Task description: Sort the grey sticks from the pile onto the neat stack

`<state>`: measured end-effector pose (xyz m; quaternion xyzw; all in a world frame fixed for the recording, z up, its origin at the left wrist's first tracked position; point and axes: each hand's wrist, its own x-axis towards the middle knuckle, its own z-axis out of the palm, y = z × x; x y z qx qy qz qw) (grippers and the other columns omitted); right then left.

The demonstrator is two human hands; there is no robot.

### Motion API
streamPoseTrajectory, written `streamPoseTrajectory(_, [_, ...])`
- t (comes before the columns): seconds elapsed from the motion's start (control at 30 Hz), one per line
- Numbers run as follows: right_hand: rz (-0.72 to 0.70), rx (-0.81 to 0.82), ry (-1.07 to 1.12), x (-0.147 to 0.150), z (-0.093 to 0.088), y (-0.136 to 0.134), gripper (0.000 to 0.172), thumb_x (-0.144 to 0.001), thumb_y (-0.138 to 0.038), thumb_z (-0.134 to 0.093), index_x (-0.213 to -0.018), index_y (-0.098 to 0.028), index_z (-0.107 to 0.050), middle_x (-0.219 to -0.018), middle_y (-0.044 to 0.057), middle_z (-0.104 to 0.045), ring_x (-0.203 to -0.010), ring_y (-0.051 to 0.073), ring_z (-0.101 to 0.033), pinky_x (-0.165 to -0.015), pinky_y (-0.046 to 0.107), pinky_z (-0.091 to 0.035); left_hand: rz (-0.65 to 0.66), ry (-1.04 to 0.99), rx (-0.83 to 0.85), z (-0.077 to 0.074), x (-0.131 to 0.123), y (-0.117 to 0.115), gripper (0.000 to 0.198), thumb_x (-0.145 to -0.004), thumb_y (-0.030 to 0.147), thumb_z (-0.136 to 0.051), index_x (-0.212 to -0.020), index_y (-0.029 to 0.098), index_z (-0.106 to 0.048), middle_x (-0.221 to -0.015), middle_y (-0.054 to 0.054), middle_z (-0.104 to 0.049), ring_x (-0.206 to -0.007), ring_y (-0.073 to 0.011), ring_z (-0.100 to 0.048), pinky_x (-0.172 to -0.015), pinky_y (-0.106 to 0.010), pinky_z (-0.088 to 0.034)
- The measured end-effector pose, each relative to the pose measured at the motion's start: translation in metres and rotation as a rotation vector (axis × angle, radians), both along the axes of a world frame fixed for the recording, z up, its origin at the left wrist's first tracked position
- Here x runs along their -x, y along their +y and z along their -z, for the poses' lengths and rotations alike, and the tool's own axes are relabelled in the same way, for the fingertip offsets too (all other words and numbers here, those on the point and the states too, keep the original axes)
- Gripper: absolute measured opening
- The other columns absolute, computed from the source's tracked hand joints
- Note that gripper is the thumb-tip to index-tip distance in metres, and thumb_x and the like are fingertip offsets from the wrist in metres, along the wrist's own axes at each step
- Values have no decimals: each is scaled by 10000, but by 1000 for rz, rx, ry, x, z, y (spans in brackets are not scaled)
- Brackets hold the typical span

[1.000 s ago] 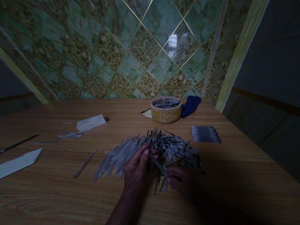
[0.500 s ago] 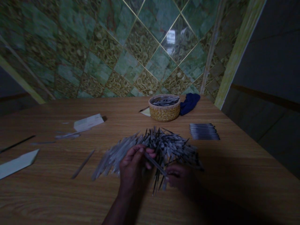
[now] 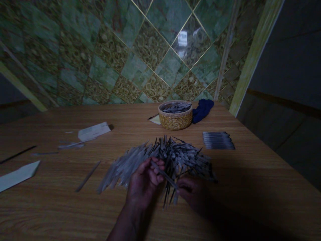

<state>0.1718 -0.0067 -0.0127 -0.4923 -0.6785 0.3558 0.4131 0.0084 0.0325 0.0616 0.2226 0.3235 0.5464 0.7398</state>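
Observation:
A slim, greyish pen point(image 3: 164, 174) slants between my two hands over the near side of a pile. My left hand point(image 3: 144, 182) is turned palm up, with its curled fingers and thumb at the pen's upper end. The lower end sits in the pinched fingers of my right hand point(image 3: 189, 190), which is in deep shadow. Just beyond lies a heap of dark-tipped slender pen pieces point(image 3: 185, 155), some pointing toward me. Left of it, pale translucent tubes point(image 3: 125, 164) lie roughly side by side, partly behind my left hand.
A woven basket point(image 3: 175, 121) holding similar pieces stands at the back beside a dark blue cloth point(image 3: 203, 110). A neat row of pens point(image 3: 218, 140) lies at right. Leftward are a single tube point(image 3: 87, 176), a white box point(image 3: 94, 130), a pale card point(image 3: 18, 176) and a dark stick point(image 3: 17, 154).
My left hand has rolled more palm up and its fingers have loosened somewhat around the pen's upper end. My right hand keeps its pinch in nearly the same place.

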Motion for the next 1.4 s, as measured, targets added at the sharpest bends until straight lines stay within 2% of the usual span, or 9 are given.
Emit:
streamPoseTrajectory(0.23, [17,-21,-25,0,1,1,82,-719,-151,-525,-716,-191,-597,-665,-17,-563,-641,118,-511,-583,211,-348,-156,81,-57,4,-10,-3,134,-814,196,-502,-728,133,-583,-670,-55,-665,-532,-131,-606,-377,-195,-464])
streamPoseTrajectory(0.53, [3,-17,-127,-2,8,-2,96,-751,-163,-472,-734,-187,-564,-699,5,-561,-669,134,-516,-613,230,-348,-163,111,-115,14,-19,-4,110,-768,220,-570,-703,132,-565,-635,-38,-638,-514,-116,-574,-361,-173,-444])
streamPoseTrajectory(0.77, [32,3,-137,-3,5,-2,85,-742,-163,-473,-691,-175,-540,-662,7,-546,-647,135,-510,-599,230,-342,-181,29,-14,23,-18,0,114,-796,199,-510,-702,139,-535,-617,-37,-623,-492,-113,-569,-361,-173,-442])
streamPoseTrajectory(0.93, [26,-92,-166,-3,-3,-1,107,-782,-203,-459,-755,-176,-559,-714,19,-569,-684,140,-520,-621,231,-349,-213,-11,-46,17,-12,0,177,-833,179,-437,-694,135,-538,-621,-48,-620,-491,-117,-565,-365,-182,-438])
streamPoseTrajectory(1.1, [-6,-6,-153,-2,-4,-1,188,-827,-246,-417,-921,-187,-569,-727,9,-587,-660,132,-537,-594,223,-356,-269,8,-66,8,-12,-4,199,-835,168,-429,-675,132,-542,-610,-47,-610,-477,-111,-550,-360,-172,-424])
streamPoseTrajectory(1.2, [2,49,-107,-1,-2,-1,156,-821,-255,-426,-847,-188,-565,-644,-17,-548,-599,116,-514,-545,209,-340,-269,1,-65,8,-13,-5,191,-832,175,-441,-678,132,-545,-617,-47,-609,-484,-107,-547,-371,-169,-429])
streamPoseTrajectory(1.4, [17,0,-146,-1,-1,-1,189,-834,-280,-400,-788,-187,-558,-621,-15,-532,-574,113,-505,-540,211,-336,-283,-25,-37,14,-15,-4,160,-823,191,-463,-692,141,-539,-626,-42,-611,-513,-116,-566,-390,-180,-454])
